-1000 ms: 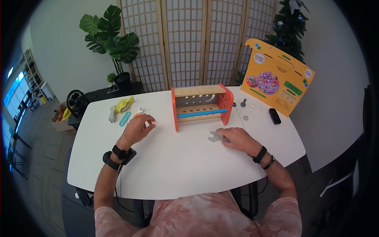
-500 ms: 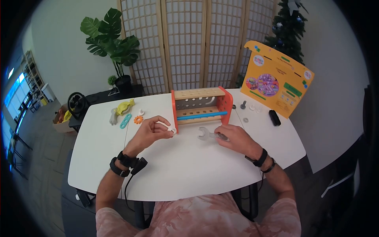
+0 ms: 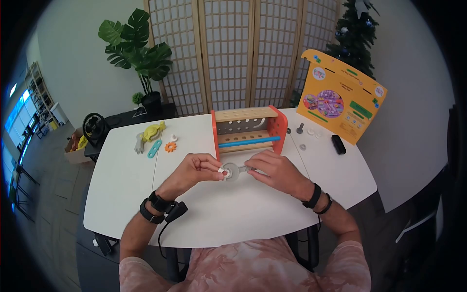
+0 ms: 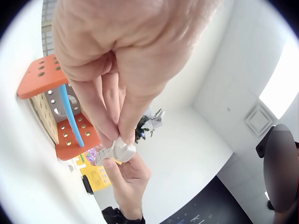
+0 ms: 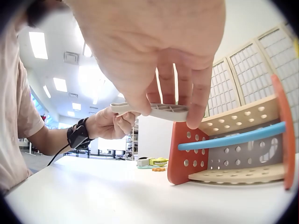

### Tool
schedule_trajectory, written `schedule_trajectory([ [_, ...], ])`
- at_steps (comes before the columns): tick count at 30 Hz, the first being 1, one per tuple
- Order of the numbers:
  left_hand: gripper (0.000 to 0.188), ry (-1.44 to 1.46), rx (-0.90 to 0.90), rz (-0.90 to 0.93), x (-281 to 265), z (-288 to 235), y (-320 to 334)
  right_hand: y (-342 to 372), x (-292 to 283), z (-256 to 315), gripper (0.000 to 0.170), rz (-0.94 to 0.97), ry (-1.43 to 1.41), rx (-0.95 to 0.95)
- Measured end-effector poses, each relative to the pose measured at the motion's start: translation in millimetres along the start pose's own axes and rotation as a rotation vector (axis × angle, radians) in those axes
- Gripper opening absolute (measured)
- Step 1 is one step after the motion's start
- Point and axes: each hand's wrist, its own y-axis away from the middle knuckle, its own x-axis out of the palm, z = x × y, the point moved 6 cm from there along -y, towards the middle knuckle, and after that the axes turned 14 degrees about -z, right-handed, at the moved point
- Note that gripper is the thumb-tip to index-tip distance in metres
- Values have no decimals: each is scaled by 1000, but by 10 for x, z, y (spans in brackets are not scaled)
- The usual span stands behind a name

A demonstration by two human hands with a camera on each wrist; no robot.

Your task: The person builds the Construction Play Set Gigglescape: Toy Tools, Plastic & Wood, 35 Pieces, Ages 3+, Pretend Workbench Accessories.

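Note:
My left hand (image 3: 194,169) pinches a small white toy nut (image 3: 222,172) between thumb and fingertips, in front of the toy workbench (image 3: 278,127). My right hand (image 3: 279,174) grips a grey toy wrench (image 3: 232,172) by its handle. The wrench's open end points left and meets the nut just above the table. From the left wrist, the nut (image 4: 124,152) overlaps the wrench head between both hands. In the right wrist view the wrench (image 5: 169,113) lies level under the fingers, its hollow ribbed side showing. The workbench has red ends, wooden shelves and a blue rod (image 3: 249,142).
On the left lie an orange gear (image 3: 170,147), a teal strip with holes (image 3: 154,149), a white piece (image 3: 174,138), and yellow (image 3: 154,130) and grey items. On the right are a grey bolt (image 3: 300,128), small pale pieces, a black object (image 3: 338,144) and a yellow box (image 3: 343,97).
My left hand has carried the nut rightward from near the orange gear to the table's middle. My right hand has moved the wrench left, and its head now meets the nut.

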Motion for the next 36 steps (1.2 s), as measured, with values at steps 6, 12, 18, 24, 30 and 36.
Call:
schedule_trajectory([
  [6, 23, 94, -29, -22, -16, 115, -7, 33, 12, -32, 26, 13, 4, -12],
  [12, 21, 190, -113, -39, -25, 175, -12, 82, 25, -87, 31, 41, -34, 4],
  [18, 19, 187, -107, -53, -5, 121, 20, 84, 18, -56, 32, 32, -106, 43],
  [24, 13, 244, -17, -108, -28, 59, -16, 182, 235, -32, 33, 172, -554, 532],
  [30, 29, 216, -41, -225, -37, 48, -82, 464, 668, 56, 40, 316, -1139, 917],
  [36, 38, 265, -89, -305, -108, 108, -92, 570, 740, 127, 43, 394, -1328, 1100],
])
